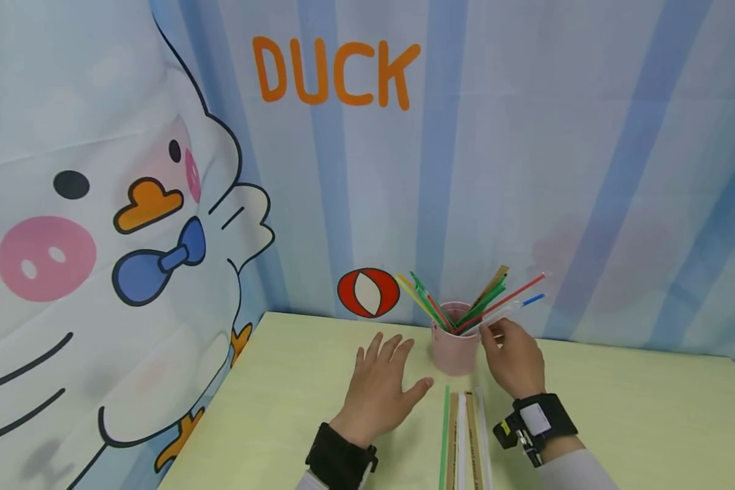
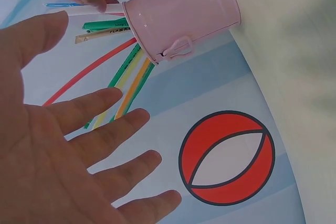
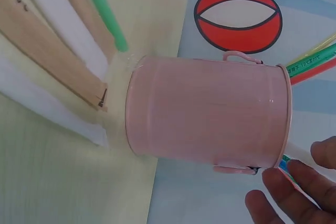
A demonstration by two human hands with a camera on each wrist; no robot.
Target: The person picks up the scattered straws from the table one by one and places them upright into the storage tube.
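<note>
Near the back of the table stands a small pink bucket (image 1: 454, 352), with several drinking straws leaning out of its top. My right hand (image 1: 514, 357) is at the bucket's right rim, thumb and fingers bent around a clear-wrapped straw (image 1: 502, 312) with a blue end. In the right wrist view, the fingers (image 3: 296, 195) are right by the rim, and part of that straw is hidden. My left hand (image 1: 380, 389) hovers left of the bucket, fingers spread and holding nothing; the left wrist view shows its palm (image 2: 47, 150).
In front of the bucket lies a row of a green straw (image 1: 446, 435), brown paper-wrapped sticks (image 3: 58, 51) and white-wrapped ones (image 3: 47, 103). Behind the table hangs a printed duck curtain (image 1: 367, 170). The pale yellow table top (image 1: 269, 408) reaches to it.
</note>
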